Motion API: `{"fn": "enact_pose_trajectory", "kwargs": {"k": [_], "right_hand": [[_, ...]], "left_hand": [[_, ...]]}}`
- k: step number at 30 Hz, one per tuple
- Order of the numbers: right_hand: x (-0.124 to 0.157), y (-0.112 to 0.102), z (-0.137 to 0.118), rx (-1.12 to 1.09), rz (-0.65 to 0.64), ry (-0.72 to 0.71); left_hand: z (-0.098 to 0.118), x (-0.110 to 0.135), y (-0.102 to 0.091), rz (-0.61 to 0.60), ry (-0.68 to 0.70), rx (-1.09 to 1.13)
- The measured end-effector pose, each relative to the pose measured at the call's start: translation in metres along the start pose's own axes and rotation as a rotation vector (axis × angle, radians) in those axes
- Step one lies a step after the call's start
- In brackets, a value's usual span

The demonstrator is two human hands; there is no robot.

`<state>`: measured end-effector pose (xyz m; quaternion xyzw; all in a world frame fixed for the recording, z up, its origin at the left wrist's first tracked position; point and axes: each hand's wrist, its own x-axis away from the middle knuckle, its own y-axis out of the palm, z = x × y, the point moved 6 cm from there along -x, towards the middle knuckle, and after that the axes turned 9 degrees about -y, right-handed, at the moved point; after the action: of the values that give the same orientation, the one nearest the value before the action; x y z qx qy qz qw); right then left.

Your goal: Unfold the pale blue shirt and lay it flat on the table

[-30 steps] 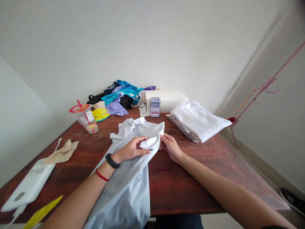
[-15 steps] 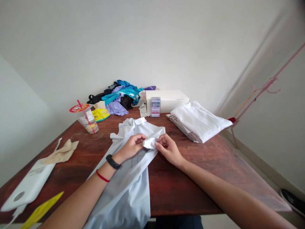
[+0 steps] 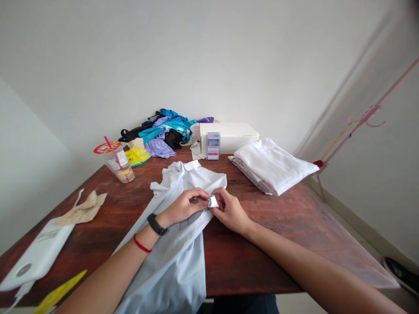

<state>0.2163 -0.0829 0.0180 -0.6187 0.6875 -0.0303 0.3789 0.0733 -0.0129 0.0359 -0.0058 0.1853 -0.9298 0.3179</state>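
Observation:
A pale grey-white collared shirt (image 3: 176, 257) lies lengthwise on the table, its collar toward the far side and its lower part at the near edge. Over its right half, my left hand (image 3: 188, 205) pinches the end of a sleeve, the white cuff (image 3: 213, 201), between thumb and fingers. From the other side my right hand (image 3: 229, 209) grips the same cuff, fingers curled. The two hands are close together, with a small folded part of the cuff showing between them. My fingertips partly hide the cuff's fastening.
The dark wooden table (image 3: 255, 261) holds a folded white garment stack (image 3: 275, 163) at right. Behind stand a white box (image 3: 229, 131) and a heap of clothes (image 3: 170, 131). A drink cup (image 3: 119, 163), a white power bank (image 3: 39, 253) and a beige cloth (image 3: 87, 208) are left.
My hands have drawn closer together on the cuff. The left hand has shifted right, and the cuff now shows as a smaller, more folded patch between the fingers.

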Motion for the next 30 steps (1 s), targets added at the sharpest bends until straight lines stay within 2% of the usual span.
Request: {"fn": "enact_pose_trajectory", "kwargs": {"k": [10, 15, 19, 26, 28, 30], "right_hand": [[-0.001, -0.003, 0.017, -0.126, 0.096, 0.091], [-0.004, -0.015, 0.010, -0.219, 0.198, 0.103], [-0.007, -0.032, 0.004, -0.201, 0.302, 0.044], [-0.009, -0.053, -0.014, -0.044, 0.439, -0.222], [-0.008, -0.052, -0.020, 0.028, 0.397, -0.280], [-0.008, -0.045, -0.026, 0.108, 0.288, -0.319]], "left_hand": [[-0.007, 0.000, -0.002, 0.031, -0.085, -0.031], [-0.010, -0.001, -0.007, 0.133, -0.113, -0.132], [-0.016, -0.002, -0.012, 0.212, -0.103, -0.195], [-0.024, -0.004, -0.010, 0.162, -0.121, -0.179], [-0.024, -0.004, -0.008, 0.150, -0.118, -0.172], [-0.023, -0.004, -0.007, 0.134, -0.118, -0.177]]}}
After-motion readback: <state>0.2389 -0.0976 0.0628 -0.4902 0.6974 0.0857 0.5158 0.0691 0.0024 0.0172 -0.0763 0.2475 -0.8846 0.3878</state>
